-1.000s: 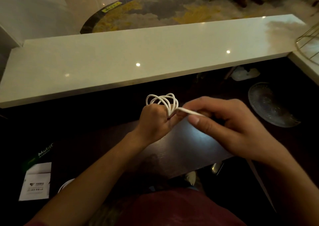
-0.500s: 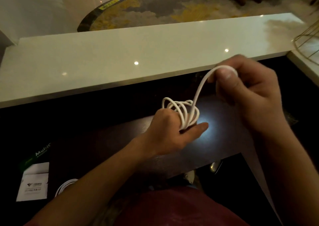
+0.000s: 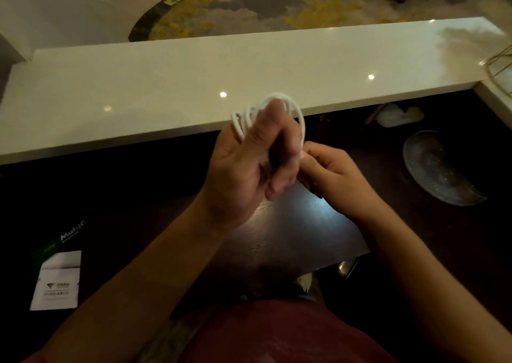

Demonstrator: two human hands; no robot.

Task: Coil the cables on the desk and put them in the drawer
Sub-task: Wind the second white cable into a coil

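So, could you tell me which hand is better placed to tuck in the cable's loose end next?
The right hand, probably. Its fingers already pinch the cable just below the coil, while the left hand is taken up, with the loops wound round its raised fingers.

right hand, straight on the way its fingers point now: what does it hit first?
The right hand points left, and its fingers already meet the left hand and the white cable coil it holds. Nothing lies between, though depth is unclear.
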